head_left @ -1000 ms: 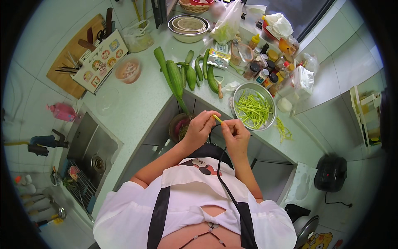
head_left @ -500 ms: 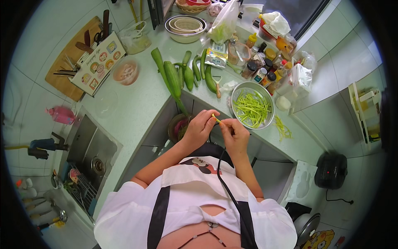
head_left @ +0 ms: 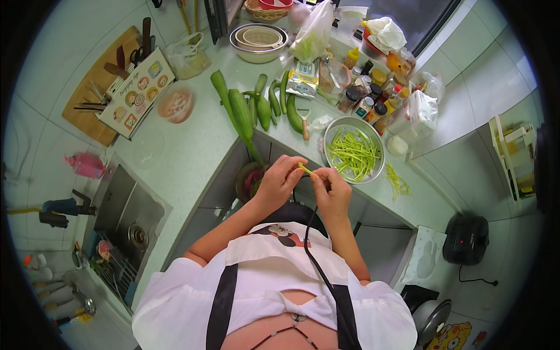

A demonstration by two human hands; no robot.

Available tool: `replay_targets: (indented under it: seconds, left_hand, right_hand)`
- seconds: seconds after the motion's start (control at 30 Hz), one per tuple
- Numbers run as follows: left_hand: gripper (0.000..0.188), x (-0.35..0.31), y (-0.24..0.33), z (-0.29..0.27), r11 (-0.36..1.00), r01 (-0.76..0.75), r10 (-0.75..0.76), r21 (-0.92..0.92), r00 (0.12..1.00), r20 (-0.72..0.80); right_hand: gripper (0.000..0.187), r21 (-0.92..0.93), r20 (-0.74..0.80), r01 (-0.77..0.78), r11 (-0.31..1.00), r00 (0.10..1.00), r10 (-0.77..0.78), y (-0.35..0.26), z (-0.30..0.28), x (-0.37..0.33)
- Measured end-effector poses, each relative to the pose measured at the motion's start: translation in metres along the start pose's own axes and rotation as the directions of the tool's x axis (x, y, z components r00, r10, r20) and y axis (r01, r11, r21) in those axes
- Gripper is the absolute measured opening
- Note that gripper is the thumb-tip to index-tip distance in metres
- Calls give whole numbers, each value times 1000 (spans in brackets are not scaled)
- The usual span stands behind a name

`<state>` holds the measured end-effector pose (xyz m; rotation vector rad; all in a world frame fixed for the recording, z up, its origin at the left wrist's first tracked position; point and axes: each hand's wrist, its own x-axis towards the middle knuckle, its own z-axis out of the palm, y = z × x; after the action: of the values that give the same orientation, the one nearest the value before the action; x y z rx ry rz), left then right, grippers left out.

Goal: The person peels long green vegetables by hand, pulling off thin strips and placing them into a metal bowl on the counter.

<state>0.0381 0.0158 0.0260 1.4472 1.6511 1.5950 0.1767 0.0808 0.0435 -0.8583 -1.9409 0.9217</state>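
My left hand (head_left: 277, 182) and my right hand (head_left: 331, 191) meet in front of my apron, just off the counter's inner corner. Both are closed in a pinch on a short, thin, light green vegetable stem (head_left: 305, 169), one hand at each end. To the right of my hands, a round metal bowl (head_left: 351, 119) holds a heap of cut green stems (head_left: 353, 155). A few loose stems (head_left: 396, 182) lie on the counter beside it. Below my left hand, a container (head_left: 240, 182) with something reddish inside is partly hidden.
Long green gourds (head_left: 240, 111) and a peeler (head_left: 305, 126) lie on the counter (head_left: 192, 140) ahead. Jars and bottles (head_left: 364, 105) crowd the back right. A knife block (head_left: 135, 93) and a sink (head_left: 131, 204) are at left, a black appliance (head_left: 465, 240) at right.
My hands stay almost in place, still pinching the stem between them. A little more of the stem shows between my fingers. The whole view has shifted slightly.
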Motion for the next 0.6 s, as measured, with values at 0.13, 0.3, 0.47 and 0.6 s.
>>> replay_targets:
  seconds: [0.13,0.3,0.47,0.6]
  left_hand:
    - [25,0,0,-2,997,3,-6,-83,999,-32]
    - [29,1,-3,-1,997,-26,18,-75,994,-106]
    - [20,4,-4,3,996,-76,80,49,992,-95]
    - [12,7,-4,9,962,-182,200,206,977,-72]
  right_hand:
    - [8,54,37,-109,993,994,107,3,-2,-1]
    - [9,72,83,-112,991,991,106,1,-4,1]
    - [9,49,96,-162,986,983,156,0,-9,2]
    - [7,-25,57,-27,999,998,28,4,-15,1]
